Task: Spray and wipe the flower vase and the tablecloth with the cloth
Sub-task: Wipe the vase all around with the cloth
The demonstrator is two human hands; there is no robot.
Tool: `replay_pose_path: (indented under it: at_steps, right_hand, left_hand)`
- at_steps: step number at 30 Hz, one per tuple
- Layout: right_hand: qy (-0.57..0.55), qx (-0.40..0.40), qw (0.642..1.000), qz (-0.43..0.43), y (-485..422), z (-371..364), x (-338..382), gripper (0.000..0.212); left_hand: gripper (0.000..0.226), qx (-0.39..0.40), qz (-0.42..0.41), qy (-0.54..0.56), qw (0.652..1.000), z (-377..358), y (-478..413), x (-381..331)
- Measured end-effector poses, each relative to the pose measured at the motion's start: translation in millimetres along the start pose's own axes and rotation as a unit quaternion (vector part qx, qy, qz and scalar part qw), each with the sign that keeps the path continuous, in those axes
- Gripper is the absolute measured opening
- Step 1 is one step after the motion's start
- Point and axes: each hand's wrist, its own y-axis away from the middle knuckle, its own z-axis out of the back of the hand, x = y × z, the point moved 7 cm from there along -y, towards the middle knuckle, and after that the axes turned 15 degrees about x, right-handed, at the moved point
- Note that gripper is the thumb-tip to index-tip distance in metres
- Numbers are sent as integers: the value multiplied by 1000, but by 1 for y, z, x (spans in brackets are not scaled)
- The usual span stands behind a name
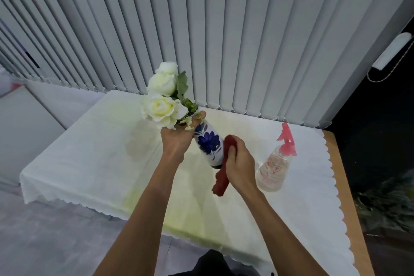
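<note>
Two hands are engaged at frame centre: the left hand (pixel 177 139) is wrapped around the neck of the flower vase (pixel 208 143), just under the white roses (pixel 162 94), and the right hand (pixel 238 163) is closed on the red cloth (pixel 221 177), which is pressed against the vase's lower right side. The vase is held tilted up-left, lifted off the tablecloth (pixel 89 159) as far as can be judged. Glazed ceramic is assumed: stiff, breakable, likely slick if sprayed, with some top-weight from the blooms. A neck grip is judged adequate; support near the base would be safer. The cloth is soft and conforms easily. The spray bottle (pixel 276 163) is left standing right of centre, near the right hand, untouched.
</note>
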Motion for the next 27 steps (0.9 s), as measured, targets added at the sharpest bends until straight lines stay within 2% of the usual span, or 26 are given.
replay_pose_path:
  at_steps: [3,6,9,13,14,18,20,22,24,26,27]
  right_hand:
    - [-2,-39,997,61,0,5,39,35]
    - [-1,-29,992,127,0,-7,70,37]
    - [20,-39,994,101,3,-10,52,38]
    - [5,-19,1000,0,2,1,17,34]
    - [3,-25,1000,3,2,3,22,33]
    - [-14,-32,994,105,1,-8,69,31]
    - [2,-25,994,108,1,-16,69,32]
    - [-1,-35,997,71,1,-13,47,29]
    - [-87,-17,995,-55,-1,-7,10,23]
    - [-207,22,959,-195,2,-12,-21,21]
    - [-251,30,940,-228,2,-16,-29,22]
  left_hand:
    - [55,48,-1,-13,999,-8,0,4]
    - [32,80,-19,-23,996,-18,2,7]
    - [26,77,-22,-5,997,-15,3,10]
    - [37,68,-14,25,997,-1,4,16]
    - [36,67,-11,32,997,0,5,19]
    - [22,91,-11,16,996,-11,8,18]
    - [24,89,-21,8,996,-12,8,14]
    - [23,79,-24,29,996,-8,8,10]
    - [25,72,-28,47,996,-2,8,6]
    - [32,78,-46,53,995,1,6,1]
    - [37,79,-53,52,994,1,6,0]
